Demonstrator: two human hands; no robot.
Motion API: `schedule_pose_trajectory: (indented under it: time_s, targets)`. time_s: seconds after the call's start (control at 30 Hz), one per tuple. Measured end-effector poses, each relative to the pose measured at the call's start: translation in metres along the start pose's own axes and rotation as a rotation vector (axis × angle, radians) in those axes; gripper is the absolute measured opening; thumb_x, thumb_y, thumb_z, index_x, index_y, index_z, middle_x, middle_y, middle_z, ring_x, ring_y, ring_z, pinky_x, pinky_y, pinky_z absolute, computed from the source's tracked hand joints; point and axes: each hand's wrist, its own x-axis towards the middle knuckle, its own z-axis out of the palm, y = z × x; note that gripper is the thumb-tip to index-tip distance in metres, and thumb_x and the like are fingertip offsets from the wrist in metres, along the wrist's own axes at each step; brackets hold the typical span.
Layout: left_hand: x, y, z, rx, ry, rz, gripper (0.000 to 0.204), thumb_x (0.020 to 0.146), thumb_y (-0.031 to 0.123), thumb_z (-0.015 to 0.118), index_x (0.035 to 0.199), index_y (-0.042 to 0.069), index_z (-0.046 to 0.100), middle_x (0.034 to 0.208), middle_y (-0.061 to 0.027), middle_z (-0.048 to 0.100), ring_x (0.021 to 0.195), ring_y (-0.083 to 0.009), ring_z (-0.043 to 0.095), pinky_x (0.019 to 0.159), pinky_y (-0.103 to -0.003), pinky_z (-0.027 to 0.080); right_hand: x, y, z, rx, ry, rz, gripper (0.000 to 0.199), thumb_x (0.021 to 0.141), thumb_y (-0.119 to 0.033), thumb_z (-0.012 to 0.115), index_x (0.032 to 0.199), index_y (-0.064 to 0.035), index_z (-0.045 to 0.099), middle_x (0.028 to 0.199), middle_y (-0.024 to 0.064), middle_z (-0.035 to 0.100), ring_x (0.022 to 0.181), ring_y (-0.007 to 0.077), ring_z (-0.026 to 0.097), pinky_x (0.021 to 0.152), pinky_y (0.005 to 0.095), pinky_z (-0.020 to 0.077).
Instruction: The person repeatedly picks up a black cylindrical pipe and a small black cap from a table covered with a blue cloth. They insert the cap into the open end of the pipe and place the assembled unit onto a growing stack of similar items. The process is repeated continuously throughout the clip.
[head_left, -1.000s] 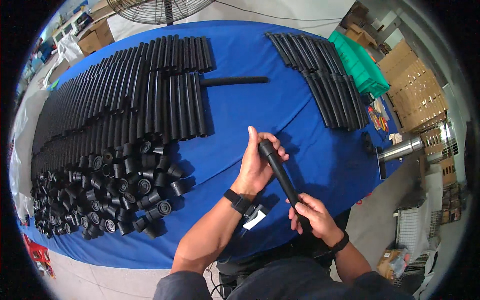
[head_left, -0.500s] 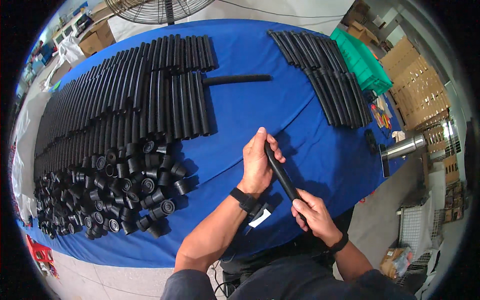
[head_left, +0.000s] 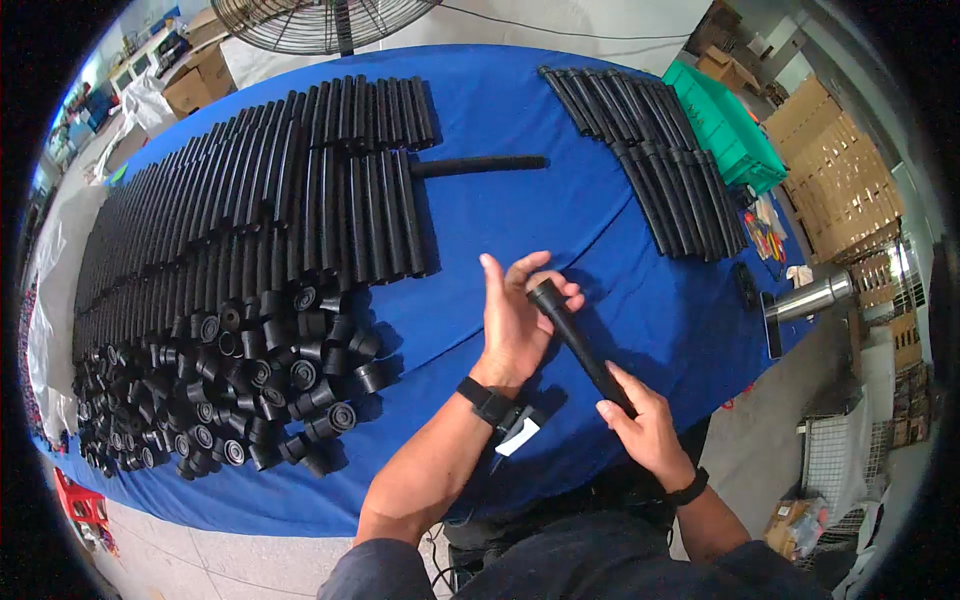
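A black tube (head_left: 582, 347) slants between my hands over the near middle of the blue-covered table. My right hand (head_left: 648, 428) grips its lower part, thumb along one side. The tube's upper end is wider and looks like a fitted black cap (head_left: 544, 295). My left hand (head_left: 513, 330) is open beside that end, palm turned up and fingers spread; whether a finger touches the cap I cannot tell. A heap of loose black caps (head_left: 262, 374) lies to the left of my left hand.
Rows of black tubes (head_left: 240, 190) cover the left of the table, with a single tube (head_left: 485, 165) lying crosswise beside them. Capped tubes (head_left: 680, 200) lie at the far right. Nearby are a green crate (head_left: 730, 130), a steel cylinder (head_left: 815, 296) and a fan (head_left: 330, 20).
My left hand has opened from around the tube's upper end, uncovering the wider cap. My right hand still holds the tube lower down, its grip shifted slightly.
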Motion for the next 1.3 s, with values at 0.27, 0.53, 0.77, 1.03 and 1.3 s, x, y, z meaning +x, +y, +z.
schedule_pose_trajectory:
  time_s: [0.27,0.53,0.77,1.03,1.3]
  targets:
    - [0.003,-0.004,-0.012,0.034,0.057,0.028,0.062,0.101,0.065,0.04,0.086,0.009,0.06,0.07,-0.0036,0.051,0.061,-0.0175,0.051,0.059,-0.034,0.047,-0.006,-0.01,-0.006,0.566,-0.382,0.382,0.056,0.101,-0.02,0.061,0.152,-0.0079,0.041,0.088,0.0024,0.06,0.063,0.0086,0.059,0.051,0.0242,0.0482]
    - [-0.004,-0.004,-0.009,0.099,0.139,0.081,0.058,0.102,0.062,0.042,0.082,0.01,0.058,0.068,-0.0016,0.05,0.056,-0.0142,0.048,0.052,-0.031,0.042,-0.008,-0.016,0.009,0.195,-0.307,0.265,0.059,0.101,-0.023,0.06,0.153,-0.004,0.039,0.084,0.0073,0.063,0.06,0.0107,0.058,0.058,0.029,0.0496]
    - [-0.004,-0.004,-0.008,0.156,0.177,0.134,0.058,0.103,0.061,0.042,0.081,0.01,0.057,0.066,-0.002,0.048,0.055,-0.0151,0.047,0.051,-0.031,0.041,-0.01,-0.012,0.018,0.038,-0.18,-0.001,0.059,0.1,-0.021,0.06,0.15,0.0009,0.037,0.1,0.0253,0.068,0.091,0.0381,0.071,0.077,0.0414,0.0529]
    - [-0.003,-0.003,-0.006,0.111,0.148,0.145,0.06,0.104,0.059,0.041,0.08,0.007,0.058,0.066,-0.004,0.048,0.055,-0.0171,0.048,0.05,-0.033,0.042,-0.011,-0.012,0.015,-0.019,-0.164,-0.012,0.062,0.099,-0.024,0.062,0.149,0.002,0.037,0.098,0.0284,0.067,0.093,0.0396,0.071,0.076,0.0438,0.0542]
    - [-0.002,-0.002,-0.009,0.009,0.017,0.025,0.057,0.102,0.063,0.044,0.079,0.012,0.058,0.067,-0.0009,0.047,0.056,-0.0144,0.045,0.052,-0.029,0.04,-0.017,-0.012,0.001,0.969,-0.493,0.499,0.04,0.103,-0.022,0.059,0.137,-0.0065,0.044,0.086,0.0033,0.058,0.056,0.0099,0.056,0.045,0.0218,0.044]
